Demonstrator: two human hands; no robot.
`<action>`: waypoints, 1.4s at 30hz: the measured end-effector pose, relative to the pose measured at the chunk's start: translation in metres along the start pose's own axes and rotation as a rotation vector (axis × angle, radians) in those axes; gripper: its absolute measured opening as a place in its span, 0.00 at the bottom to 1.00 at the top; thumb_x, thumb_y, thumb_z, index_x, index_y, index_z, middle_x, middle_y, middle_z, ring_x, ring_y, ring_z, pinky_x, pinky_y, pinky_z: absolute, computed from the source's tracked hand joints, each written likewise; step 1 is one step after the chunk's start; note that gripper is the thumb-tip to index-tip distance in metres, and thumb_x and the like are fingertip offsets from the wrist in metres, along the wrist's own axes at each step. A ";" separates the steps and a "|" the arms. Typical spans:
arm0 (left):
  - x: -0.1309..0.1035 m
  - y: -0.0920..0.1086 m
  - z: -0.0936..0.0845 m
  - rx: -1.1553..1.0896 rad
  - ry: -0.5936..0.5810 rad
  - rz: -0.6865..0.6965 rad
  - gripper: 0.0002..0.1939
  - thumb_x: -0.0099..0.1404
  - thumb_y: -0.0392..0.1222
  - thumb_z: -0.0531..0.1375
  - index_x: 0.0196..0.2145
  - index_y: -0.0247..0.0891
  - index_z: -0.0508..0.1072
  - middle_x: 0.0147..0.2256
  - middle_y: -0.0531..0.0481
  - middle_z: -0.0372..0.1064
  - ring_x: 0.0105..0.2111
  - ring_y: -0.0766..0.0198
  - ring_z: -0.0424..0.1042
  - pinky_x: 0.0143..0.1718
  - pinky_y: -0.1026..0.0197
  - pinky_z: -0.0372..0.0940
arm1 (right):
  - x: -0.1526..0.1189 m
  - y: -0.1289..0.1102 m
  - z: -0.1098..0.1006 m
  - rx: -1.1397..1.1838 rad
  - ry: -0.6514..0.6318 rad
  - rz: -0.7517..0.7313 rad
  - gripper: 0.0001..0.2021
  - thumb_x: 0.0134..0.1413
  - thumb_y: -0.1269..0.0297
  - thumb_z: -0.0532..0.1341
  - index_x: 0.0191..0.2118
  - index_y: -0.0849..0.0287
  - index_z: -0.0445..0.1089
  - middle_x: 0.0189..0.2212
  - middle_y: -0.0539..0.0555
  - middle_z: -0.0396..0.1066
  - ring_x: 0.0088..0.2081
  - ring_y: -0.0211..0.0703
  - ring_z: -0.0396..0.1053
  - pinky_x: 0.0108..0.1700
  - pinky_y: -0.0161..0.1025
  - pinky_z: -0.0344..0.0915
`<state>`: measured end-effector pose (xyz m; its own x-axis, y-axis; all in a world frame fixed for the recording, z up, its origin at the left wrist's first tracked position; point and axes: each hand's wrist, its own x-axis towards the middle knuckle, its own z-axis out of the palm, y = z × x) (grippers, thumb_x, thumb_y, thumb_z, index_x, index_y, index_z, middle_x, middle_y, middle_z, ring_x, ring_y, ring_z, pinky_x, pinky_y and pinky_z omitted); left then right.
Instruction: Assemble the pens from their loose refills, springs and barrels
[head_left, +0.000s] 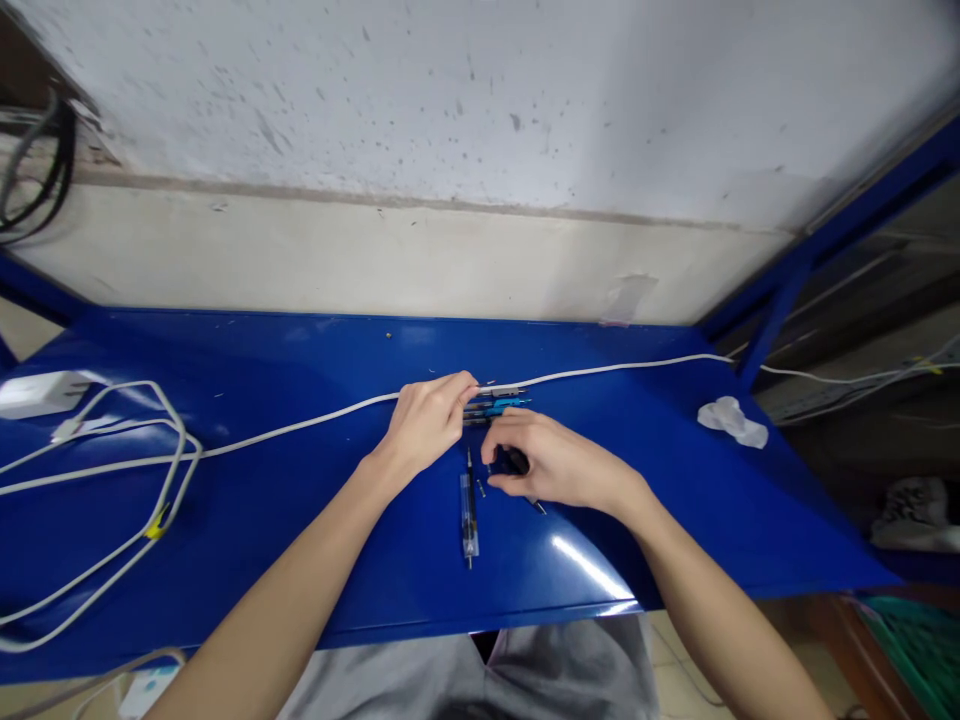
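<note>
On the blue shelf, my left hand [429,420] rests with its fingers together at the left ends of several pens, one of them light blue [504,405]. What its fingertips grip, if anything, is hidden. My right hand [547,460] is curled just below and right of these pens, its fingers bent round a dark pen [538,506] whose tip sticks out under the palm. Between my forearms lies a pen in a clear sleeve [469,515], pointing away from me. A small pen part [481,488] lies beside it.
A white cable [300,432] crosses the blue shelf [300,350] behind the pens. Coiled cable and a white adapter [43,394] lie at the left. Crumpled white plastic [732,421] sits at the right. A wall [375,250] stands behind.
</note>
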<state>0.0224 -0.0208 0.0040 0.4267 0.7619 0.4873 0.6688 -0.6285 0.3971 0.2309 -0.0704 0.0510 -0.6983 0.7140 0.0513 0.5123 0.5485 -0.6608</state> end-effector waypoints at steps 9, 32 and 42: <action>0.000 0.002 -0.001 -0.021 -0.098 0.056 0.11 0.75 0.37 0.53 0.34 0.39 0.71 0.28 0.53 0.73 0.26 0.65 0.70 0.28 0.63 0.55 | 0.001 0.031 -0.017 0.437 0.304 0.135 0.07 0.56 0.72 0.63 0.42 0.59 0.72 0.31 0.48 0.73 0.31 0.35 0.69 0.37 0.34 0.65; -0.001 0.014 -0.007 -0.161 -0.201 0.130 0.13 0.74 0.35 0.54 0.52 0.42 0.73 0.45 0.51 0.78 0.40 0.63 0.78 0.38 0.64 0.66 | 0.015 0.036 0.010 0.698 0.489 0.213 0.17 0.54 0.50 0.71 0.33 0.59 0.71 0.25 0.51 0.76 0.21 0.36 0.69 0.23 0.33 0.64; -0.002 0.018 -0.002 -0.106 -0.057 0.183 0.11 0.77 0.45 0.55 0.44 0.38 0.75 0.37 0.51 0.79 0.32 0.64 0.79 0.31 0.65 0.65 | 0.014 0.032 0.012 0.575 0.501 0.215 0.21 0.56 0.47 0.68 0.25 0.60 0.70 0.15 0.45 0.64 0.18 0.32 0.55 0.24 0.33 0.53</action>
<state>0.0323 -0.0335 0.0119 0.5706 0.6396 0.5151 0.5105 -0.7676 0.3876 0.2313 -0.0483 0.0217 -0.2350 0.9646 0.1197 0.1759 0.1633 -0.9708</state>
